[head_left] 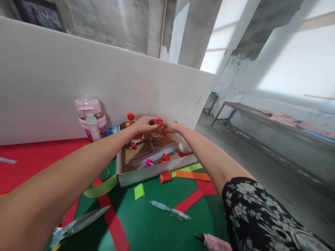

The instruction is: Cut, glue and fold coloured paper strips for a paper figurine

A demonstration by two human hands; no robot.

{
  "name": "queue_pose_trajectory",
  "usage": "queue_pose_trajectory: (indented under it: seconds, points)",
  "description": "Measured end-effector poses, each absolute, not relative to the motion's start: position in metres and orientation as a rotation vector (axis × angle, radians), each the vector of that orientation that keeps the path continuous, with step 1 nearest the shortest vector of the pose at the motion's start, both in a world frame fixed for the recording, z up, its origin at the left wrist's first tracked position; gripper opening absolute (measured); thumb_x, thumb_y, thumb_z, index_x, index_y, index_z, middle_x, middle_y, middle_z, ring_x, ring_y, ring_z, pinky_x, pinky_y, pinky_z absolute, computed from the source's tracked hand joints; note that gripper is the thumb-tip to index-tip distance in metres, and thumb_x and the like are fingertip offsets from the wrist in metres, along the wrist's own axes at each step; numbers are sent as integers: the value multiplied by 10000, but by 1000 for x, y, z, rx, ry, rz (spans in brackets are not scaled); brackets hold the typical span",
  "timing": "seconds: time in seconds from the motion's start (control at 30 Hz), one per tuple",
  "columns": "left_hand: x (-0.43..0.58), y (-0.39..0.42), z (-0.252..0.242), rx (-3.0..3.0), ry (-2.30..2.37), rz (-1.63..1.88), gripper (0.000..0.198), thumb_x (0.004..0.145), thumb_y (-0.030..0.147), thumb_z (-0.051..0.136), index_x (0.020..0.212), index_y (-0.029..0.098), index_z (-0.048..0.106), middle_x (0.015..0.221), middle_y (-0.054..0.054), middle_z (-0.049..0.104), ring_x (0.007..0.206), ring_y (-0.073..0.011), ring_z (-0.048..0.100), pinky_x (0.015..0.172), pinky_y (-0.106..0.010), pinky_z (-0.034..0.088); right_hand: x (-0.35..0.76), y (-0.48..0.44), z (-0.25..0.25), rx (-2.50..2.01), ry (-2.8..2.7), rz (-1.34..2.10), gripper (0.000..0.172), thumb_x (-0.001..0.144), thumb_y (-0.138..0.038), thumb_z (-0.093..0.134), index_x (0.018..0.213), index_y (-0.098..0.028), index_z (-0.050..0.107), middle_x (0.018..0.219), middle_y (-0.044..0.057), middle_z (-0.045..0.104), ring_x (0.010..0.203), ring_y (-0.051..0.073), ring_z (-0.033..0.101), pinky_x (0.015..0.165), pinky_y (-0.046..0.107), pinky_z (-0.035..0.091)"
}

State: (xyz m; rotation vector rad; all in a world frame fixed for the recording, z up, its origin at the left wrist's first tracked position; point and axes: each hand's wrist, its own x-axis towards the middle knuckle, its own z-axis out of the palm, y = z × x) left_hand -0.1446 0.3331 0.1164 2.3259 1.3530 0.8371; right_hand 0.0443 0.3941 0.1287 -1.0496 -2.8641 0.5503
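Both arms reach forward over a shallow white cardboard box [154, 172]. My left hand [144, 124] and my right hand [169, 126] meet above its far end. Their fingers are closed together on a small red paper craft piece with a green spot [159, 122]. Inside the box lie more small paper pieces in red, pink and orange [149, 162], clear plastic sheets [157, 155] and small red-and-white cups [183, 148]. A red paper flower [131, 116] stands just left of my left hand.
A pink water bottle [90, 118] stands against the white partition board [78, 83]. On the green and red table covering lie scissors [78, 223], a pen [170, 210], paper strips [192, 175], a green sticky note [139, 191], a folded orange piece [165, 177] and a pink-handled tool [213, 242]. A long bench [261, 115] stands at right.
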Motion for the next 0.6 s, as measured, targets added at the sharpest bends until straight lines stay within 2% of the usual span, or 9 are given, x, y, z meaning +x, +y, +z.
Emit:
queue_pose_trajectory:
  seconds: [0.13,0.23,0.37,0.47,0.6]
  points:
    - [-143,346,121,2164,1374,883,438,753,502,547,1016,188,704,901,-36,754,840,-200,671,732,-283,504,55,401,132,-948,-2751,747,424,790,-38,612,1185,-179,668,1180,70,721,1048,201,661,899,281,519]
    - [-144,354,126,2072,1399,891,383,719,491,600,943,201,710,811,-23,739,763,-187,660,669,-274,493,58,403,131,-907,-2626,935,489,741,-132,743,1216,-181,636,1209,91,698,1070,209,652,933,309,518]
    - [-145,361,132,1997,1463,908,239,713,406,672,837,204,706,708,-1,698,676,-161,622,630,-272,473,48,402,120,-1162,-2619,753,693,570,-282,910,1197,-189,628,1109,65,715,1000,235,664,929,355,523]
    - [-144,364,134,1959,1529,926,189,793,361,690,824,175,676,736,7,675,678,-143,610,659,-291,493,37,400,111,-1242,-2639,671,687,559,-258,912,1183,-193,630,1020,28,727,928,221,673,895,340,530]
    - [-140,367,134,1898,1596,941,209,895,357,650,870,149,648,828,0,667,728,-133,621,708,-319,535,28,400,106,-1250,-2651,615,639,586,-172,871,1181,-166,637,996,31,728,890,207,669,886,325,525]
